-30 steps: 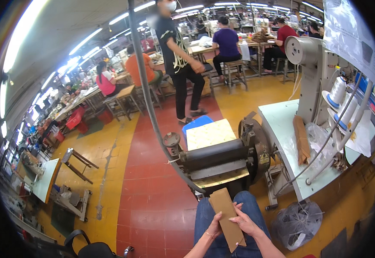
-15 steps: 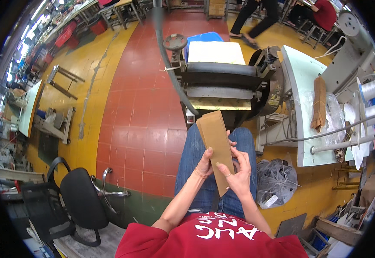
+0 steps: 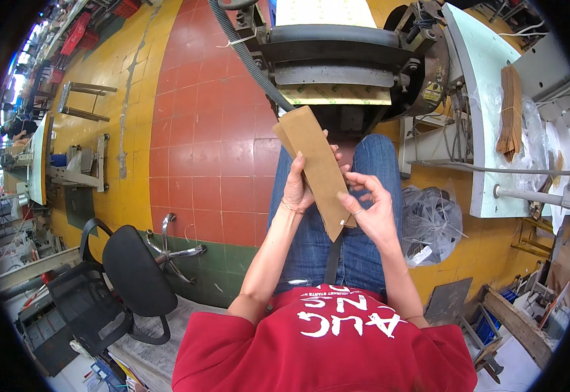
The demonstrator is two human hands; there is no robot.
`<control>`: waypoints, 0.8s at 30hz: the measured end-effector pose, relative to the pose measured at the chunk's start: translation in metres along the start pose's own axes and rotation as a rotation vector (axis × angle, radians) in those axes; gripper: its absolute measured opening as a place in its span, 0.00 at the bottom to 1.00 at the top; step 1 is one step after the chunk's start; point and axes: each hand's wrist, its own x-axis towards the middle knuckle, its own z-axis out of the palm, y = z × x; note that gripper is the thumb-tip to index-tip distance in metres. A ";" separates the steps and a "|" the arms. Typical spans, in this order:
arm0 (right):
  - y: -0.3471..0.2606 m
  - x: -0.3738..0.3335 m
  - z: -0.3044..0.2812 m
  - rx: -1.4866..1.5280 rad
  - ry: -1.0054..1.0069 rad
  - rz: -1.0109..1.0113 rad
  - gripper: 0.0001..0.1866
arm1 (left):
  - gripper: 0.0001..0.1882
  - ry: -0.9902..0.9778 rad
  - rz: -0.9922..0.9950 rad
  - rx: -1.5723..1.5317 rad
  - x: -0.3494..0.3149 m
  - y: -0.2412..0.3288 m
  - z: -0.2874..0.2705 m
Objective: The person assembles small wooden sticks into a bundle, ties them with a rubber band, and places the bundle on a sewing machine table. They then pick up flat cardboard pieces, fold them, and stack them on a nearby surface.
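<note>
Above our lap (image 3: 375, 157), our left hand (image 3: 298, 188) grips brown strips (image 3: 321, 166) while our right hand (image 3: 375, 214), its grip unclear, thumbs their edge, seemingly sorting, the next move wanting a light touch.

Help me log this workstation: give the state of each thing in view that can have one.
Brown strips: stacked, slightly fanned, held.
Left hand: gripping the strips, thumb on top.
Right hand: thumb on the strips, fingers partly curled.
Roller machine: running or stopped, cannot tell.
Black swivel chair: upright.
Clear plastic bag: bulging.
Brown bundle: lying flat.
</note>
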 end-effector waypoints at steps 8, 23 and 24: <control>-0.002 0.007 0.025 0.083 0.058 0.097 0.15 | 0.46 0.040 0.009 0.096 -0.010 0.005 -0.033; 0.035 0.103 0.005 0.315 0.095 0.029 0.10 | 0.42 0.139 0.049 -0.081 -0.002 0.029 -0.044; 0.051 0.116 0.005 0.385 0.075 0.120 0.11 | 0.42 0.145 0.046 -0.054 -0.003 0.030 -0.044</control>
